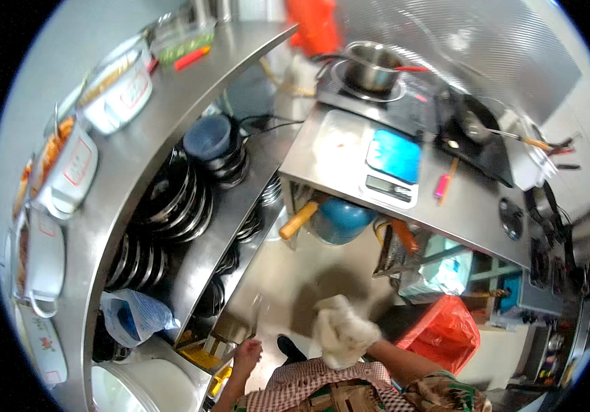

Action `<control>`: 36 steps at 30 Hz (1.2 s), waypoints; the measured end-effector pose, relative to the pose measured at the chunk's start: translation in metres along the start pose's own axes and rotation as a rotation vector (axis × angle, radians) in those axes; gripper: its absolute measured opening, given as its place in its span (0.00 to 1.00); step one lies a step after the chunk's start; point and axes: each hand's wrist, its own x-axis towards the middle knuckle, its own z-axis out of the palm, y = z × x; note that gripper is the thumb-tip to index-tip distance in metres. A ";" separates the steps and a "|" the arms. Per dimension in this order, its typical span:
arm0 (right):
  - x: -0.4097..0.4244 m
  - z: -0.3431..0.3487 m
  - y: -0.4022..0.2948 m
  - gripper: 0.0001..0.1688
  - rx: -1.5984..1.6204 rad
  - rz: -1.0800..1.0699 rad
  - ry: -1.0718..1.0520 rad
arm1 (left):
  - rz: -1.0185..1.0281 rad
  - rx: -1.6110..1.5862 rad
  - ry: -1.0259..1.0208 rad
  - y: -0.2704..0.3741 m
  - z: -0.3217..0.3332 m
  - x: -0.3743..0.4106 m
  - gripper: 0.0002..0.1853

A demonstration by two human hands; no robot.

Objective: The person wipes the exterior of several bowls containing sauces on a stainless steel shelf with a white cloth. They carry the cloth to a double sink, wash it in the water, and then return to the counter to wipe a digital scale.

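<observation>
A crumpled white cloth is bunched around my right hand, in front of the checked apron; the fingers are hidden by it. Lower left of it, my left hand is closed on the lower end of a slim metal utensil that points up, away from me; its blurred far end does not show its kind. Both hands are above the floor, between the shelving and the work table.
A steel shelf with white dishes curves along the left, stacked pans below. Ahead stands a steel table with a kitchen scale and a pot on a cooktop. A red-lined bin stands at right.
</observation>
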 end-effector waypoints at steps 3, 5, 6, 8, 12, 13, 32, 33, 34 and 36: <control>-0.033 -0.032 -0.118 0.30 0.357 0.064 0.258 | 0.195 -0.061 -0.075 0.054 0.006 0.020 0.08; -0.055 -0.044 -0.167 0.36 0.772 0.151 0.356 | 0.349 0.147 -0.037 0.123 0.021 0.023 0.06; -0.067 -0.053 -0.176 0.40 0.966 0.173 0.365 | 0.441 0.133 -0.033 0.158 0.030 0.025 0.06; -0.083 -0.079 -0.175 0.34 1.147 0.093 0.313 | 0.593 0.093 -0.023 0.248 0.056 0.017 0.08; -0.098 -0.121 -0.169 0.29 0.896 -0.092 0.474 | 0.741 -0.155 -0.051 0.375 0.101 0.032 0.11; -0.101 -0.123 -0.194 0.27 1.023 -0.073 0.437 | 0.741 -0.226 -0.053 0.399 0.109 0.033 0.13; -0.006 -0.149 -0.277 0.28 0.422 -0.130 0.199 | 0.417 -0.675 -0.017 0.485 0.154 0.153 0.06; -0.005 -0.152 -0.276 0.29 0.327 -0.130 0.209 | 0.437 -0.709 -0.046 0.488 0.148 0.150 0.05; 0.000 -0.154 -0.272 0.31 0.171 -0.154 0.276 | 0.474 -0.695 -0.113 0.493 0.142 0.141 0.05; 0.003 -0.145 -0.276 0.32 -0.297 -0.130 0.384 | 0.550 -0.718 -0.188 0.509 0.124 0.121 0.05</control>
